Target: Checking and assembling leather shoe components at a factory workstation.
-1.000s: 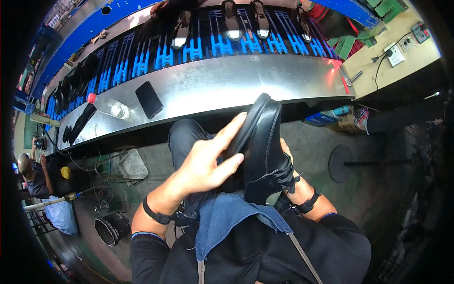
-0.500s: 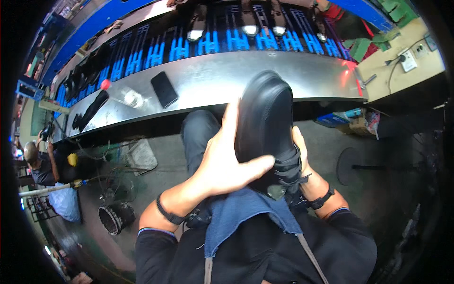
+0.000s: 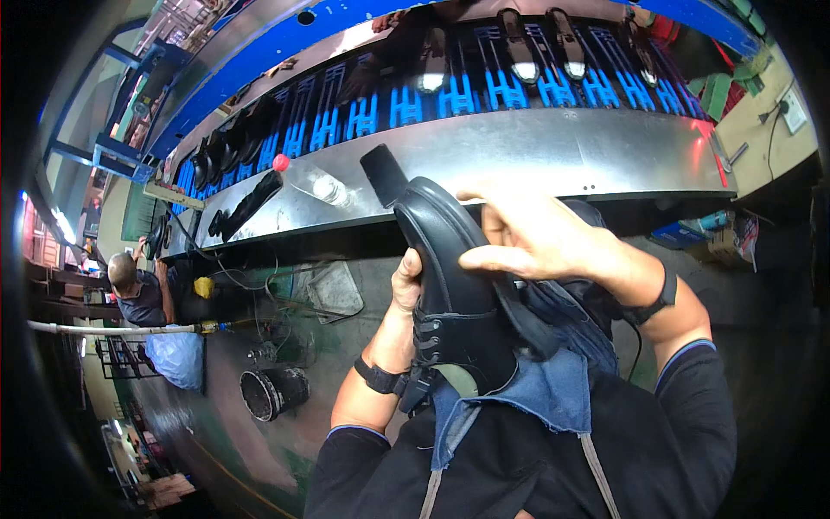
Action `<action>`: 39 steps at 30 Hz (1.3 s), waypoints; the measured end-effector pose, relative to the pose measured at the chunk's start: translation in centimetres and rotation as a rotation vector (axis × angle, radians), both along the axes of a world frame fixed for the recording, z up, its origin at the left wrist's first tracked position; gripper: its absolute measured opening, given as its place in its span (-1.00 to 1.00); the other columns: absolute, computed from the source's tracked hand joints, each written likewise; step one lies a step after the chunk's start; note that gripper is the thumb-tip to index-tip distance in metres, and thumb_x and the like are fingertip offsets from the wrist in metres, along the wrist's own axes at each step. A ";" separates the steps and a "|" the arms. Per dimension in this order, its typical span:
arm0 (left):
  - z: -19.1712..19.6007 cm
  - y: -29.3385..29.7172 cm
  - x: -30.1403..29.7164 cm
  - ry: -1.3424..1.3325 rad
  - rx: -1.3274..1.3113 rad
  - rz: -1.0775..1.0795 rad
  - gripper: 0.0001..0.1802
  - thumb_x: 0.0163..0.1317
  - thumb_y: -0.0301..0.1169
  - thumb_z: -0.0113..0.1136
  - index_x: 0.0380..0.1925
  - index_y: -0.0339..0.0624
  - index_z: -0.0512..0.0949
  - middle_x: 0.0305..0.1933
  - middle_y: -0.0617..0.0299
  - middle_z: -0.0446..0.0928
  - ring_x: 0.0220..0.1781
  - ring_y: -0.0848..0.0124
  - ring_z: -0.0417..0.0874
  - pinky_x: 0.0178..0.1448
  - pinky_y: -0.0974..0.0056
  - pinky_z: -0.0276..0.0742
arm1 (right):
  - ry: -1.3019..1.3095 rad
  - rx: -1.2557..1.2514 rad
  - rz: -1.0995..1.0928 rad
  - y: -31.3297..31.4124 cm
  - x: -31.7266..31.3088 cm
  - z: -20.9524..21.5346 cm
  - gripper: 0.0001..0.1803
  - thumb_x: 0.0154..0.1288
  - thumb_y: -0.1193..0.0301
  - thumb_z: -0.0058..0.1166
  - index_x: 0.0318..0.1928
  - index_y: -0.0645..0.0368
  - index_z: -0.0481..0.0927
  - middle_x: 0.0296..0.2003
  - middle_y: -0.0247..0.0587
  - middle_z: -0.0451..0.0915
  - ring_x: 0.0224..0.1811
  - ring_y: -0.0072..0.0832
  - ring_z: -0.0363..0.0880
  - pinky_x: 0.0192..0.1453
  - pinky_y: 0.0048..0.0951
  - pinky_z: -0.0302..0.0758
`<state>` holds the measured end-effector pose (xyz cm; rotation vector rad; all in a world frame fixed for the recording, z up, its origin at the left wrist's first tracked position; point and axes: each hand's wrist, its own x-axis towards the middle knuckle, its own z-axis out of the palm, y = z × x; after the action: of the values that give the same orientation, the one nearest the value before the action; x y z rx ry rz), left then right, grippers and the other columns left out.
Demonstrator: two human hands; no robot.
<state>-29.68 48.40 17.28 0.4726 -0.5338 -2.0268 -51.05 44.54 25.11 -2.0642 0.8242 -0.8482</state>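
Below steel bench [image 3: 519,156], black shoe [image 3: 454,294] now turned, hands swapped

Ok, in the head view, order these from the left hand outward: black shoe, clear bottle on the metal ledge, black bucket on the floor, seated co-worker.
1. Black shoe: held in the left hand.
2. Clear bottle: up-left, on the ledge.
3. Black bucket: down-left, on the floor.
4. Co-worker: far left.

Across the top of your frame runs a long blue conveyor rack [image 3: 450,104] with a shiny metal shelf [image 3: 553,151] along its near edge, catching bright light. Below it you have a dark greenish floor [image 3: 285,424], a black bucket [image 3: 272,392] at lower left, and a pale workbench [image 3: 769,121] at upper right.
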 end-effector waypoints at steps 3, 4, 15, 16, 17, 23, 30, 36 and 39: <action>-0.2 0.1 0.0 -0.022 0.031 -0.046 0.00 -0.02 0.15 0.47 0.27 -0.32 0.35 0.17 -0.05 0.52 0.14 0.14 0.63 0.25 0.06 0.60 | 0.028 -0.244 0.109 -1.1 -0.5 -0.5 -0.41 0.21 0.37 0.24 0.19 0.32 0.34 -0.63 -0.16 0.43 -0.61 -0.28 0.49 -0.46 -0.31 0.43; -0.3 0.2 0.0 -0.053 0.052 -0.077 0.01 -0.03 0.15 0.47 0.27 -0.32 0.35 0.17 -0.05 0.52 0.14 0.13 0.63 0.25 0.07 0.60 | 0.064 -0.200 0.137 -1.1 -0.9 -0.4 -0.43 0.22 0.43 0.19 0.20 0.34 0.32 -0.63 -0.13 0.43 -0.59 -0.23 0.52 -0.45 -0.28 0.44; -3.8 0.8 -3.3 -0.039 0.092 -0.019 -0.02 0.20 0.46 -0.10 0.32 -0.13 0.35 0.26 0.10 0.49 0.30 0.19 0.51 0.42 0.08 0.40 | 0.285 -0.120 -0.118 4.9 -1.1 -5.0 -0.18 0.20 0.36 0.12 0.34 0.58 0.09 -0.56 0.06 0.54 -0.55 -0.03 0.59 -0.44 -0.13 0.52; -3.6 0.9 -3.2 -0.076 0.102 -0.038 -0.03 0.23 0.47 -0.15 0.31 -0.14 0.36 0.26 0.09 0.50 0.28 0.19 0.52 0.41 0.08 0.41 | 0.063 -0.256 -0.197 6.1 -0.8 -5.7 -0.18 0.17 0.43 0.13 0.36 0.57 0.11 -0.41 0.12 0.53 -0.44 -0.03 0.59 -0.36 -0.14 0.54; -4.7 0.6 -2.5 0.044 0.191 -0.101 -0.02 0.23 0.47 -0.16 0.30 -0.17 0.38 0.25 0.06 0.51 0.27 0.18 0.54 0.39 0.08 0.43 | 0.134 -0.186 -0.208 7.6 -1.2 -5.6 -0.19 0.14 0.47 0.15 0.36 0.56 0.13 -0.31 0.14 0.49 -0.35 -0.03 0.59 -0.29 -0.15 0.54; -3.1 -2.1 -4.1 -0.137 0.347 -0.063 -0.23 0.33 0.28 -0.04 0.15 -0.22 0.48 0.07 -0.05 0.60 0.03 0.11 0.69 0.17 0.02 0.63 | 0.322 -0.300 -0.220 12.0 -3.8 -8.4 -0.23 -0.02 0.54 0.14 0.33 0.23 0.36 0.30 0.27 0.27 0.32 0.10 0.34 0.35 0.04 0.34; -0.2 -0.3 -3.0 -0.558 -0.026 0.051 -0.53 0.52 -0.14 -0.08 0.18 -0.28 0.46 0.02 0.13 0.62 -0.02 0.38 0.65 0.12 0.21 0.57 | -0.333 -0.666 0.044 4.9 -2.4 -2.7 -0.18 0.03 0.39 0.31 0.35 0.15 0.31 0.26 0.12 0.38 0.34 0.01 0.34 0.38 0.04 0.27; -3.4 0.3 -3.4 -0.779 -0.753 0.384 -0.42 0.54 -0.08 -0.20 0.20 -0.41 0.44 0.04 0.12 0.53 0.08 0.40 0.52 0.21 0.29 0.42 | -0.217 0.289 -0.292 1.0 -2.8 -9.9 -0.24 0.24 0.20 0.28 0.37 0.18 0.30 0.17 0.06 0.48 0.27 -0.12 0.45 0.40 -0.20 0.32; -5.7 -5.1 -7.3 -0.464 -0.128 0.238 -0.37 0.59 -0.06 -0.36 0.16 -0.44 0.47 0.20 0.00 0.52 0.23 0.26 0.51 0.37 0.19 0.35 | -0.304 0.732 -0.412 -3.6 -3.7 -17.0 -0.42 0.48 -0.05 -0.08 0.20 0.18 0.53 0.02 -0.04 0.60 0.08 -0.28 0.54 0.22 -0.26 0.42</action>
<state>-36.96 43.27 11.59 0.8924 -0.8383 -1.6442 -54.70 40.96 8.12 -1.1157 1.1877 -0.8736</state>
